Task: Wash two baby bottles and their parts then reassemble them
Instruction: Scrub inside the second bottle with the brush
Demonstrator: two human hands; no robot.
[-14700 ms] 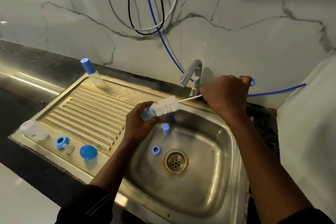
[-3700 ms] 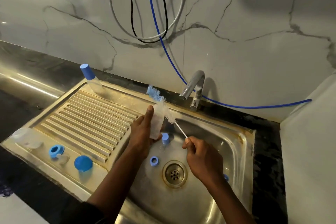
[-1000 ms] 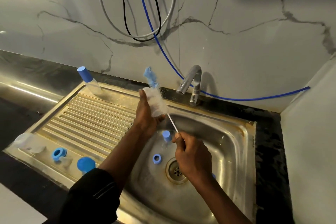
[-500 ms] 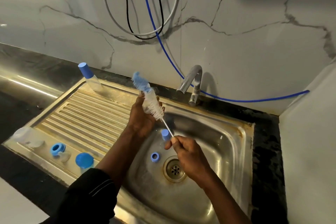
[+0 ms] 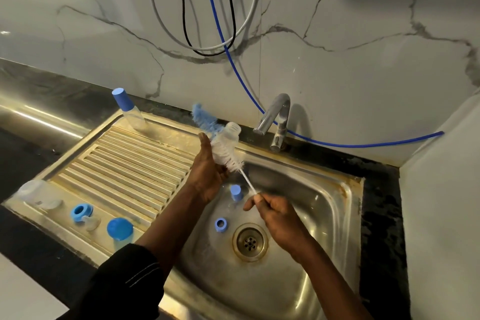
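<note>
Clear plastic bottle (image 5: 228, 138) clamped in the left hand (image 5: 207, 171) could slip if the right hand (image 5: 278, 215), pinching the brush (image 5: 220, 143) handle, scrubs hard

Bottles and parts at the sink

A clear bottle (image 5: 230, 138) tilts above the basin, a white-and-blue brush (image 5: 220, 145) against it. In the basin lie a blue cap (image 5: 235, 193) and ring (image 5: 220, 224). On the drainboard: a capped bottle (image 5: 128, 109), ring with teat (image 5: 81, 213), dome cap (image 5: 119, 228).
</note>
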